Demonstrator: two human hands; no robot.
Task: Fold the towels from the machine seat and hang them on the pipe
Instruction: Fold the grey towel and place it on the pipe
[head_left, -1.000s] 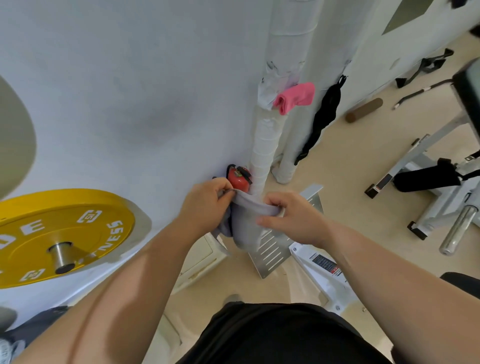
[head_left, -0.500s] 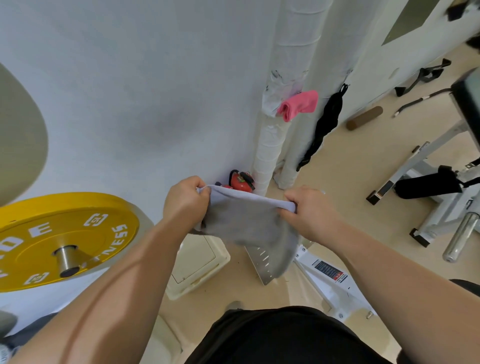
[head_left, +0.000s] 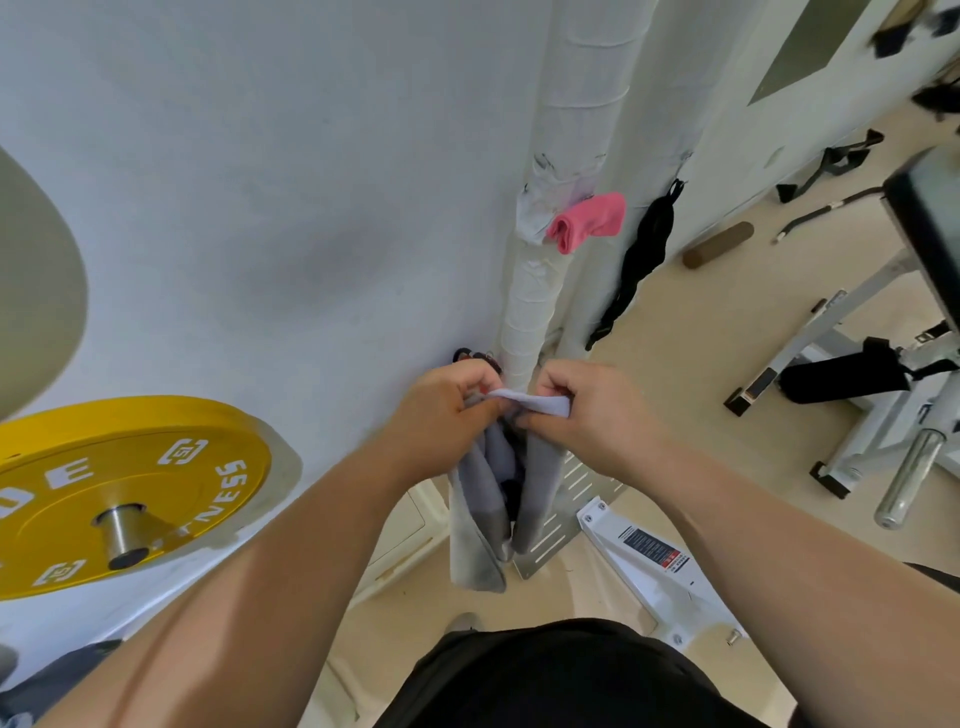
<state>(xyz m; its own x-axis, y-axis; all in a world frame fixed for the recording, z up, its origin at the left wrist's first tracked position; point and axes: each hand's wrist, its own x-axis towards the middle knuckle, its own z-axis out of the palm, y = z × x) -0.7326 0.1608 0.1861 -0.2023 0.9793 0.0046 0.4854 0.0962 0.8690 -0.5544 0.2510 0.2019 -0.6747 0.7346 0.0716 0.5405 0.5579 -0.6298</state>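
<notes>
Gym corner, seen from above. At far left, a yellow weight plate (head_left: 156, 483) w/ white lettering sits on a steel bar end, close to the pale wall (head_left: 285, 208). The person's left hand (head_left: 441, 415) has fingers curled, thumb and fingertips pinching the top edge of a grey towel (head_left: 480, 504). The towel is held up in front of the body, its short top edge stretched between both hands – the rest hangs down in doubled folds, lower end dangling clear of the floor (head_left: 701, 374), in front of a perforated metal plate (head_left: 576, 493). The right hand (head_left: 587, 415), just beside the left, is likewise curled and pinches the same top edge at its other end. Directly beyond the hands rises the white tape-wrapped pipe (head_left: 566, 156), running up the wall corner. A pink towel (head_left: 589, 221) already hangs off the pipe's right side, approx. mid-height in the picture – well apart from the grey one. Right of it a black strap (head_left: 644, 249) dangles by the wall; a brown foam roller (head_left: 718, 244) lies on the floor further on. At far right, a white-framed exercise machine (head_left: 857, 322) w/ black padding.
</notes>
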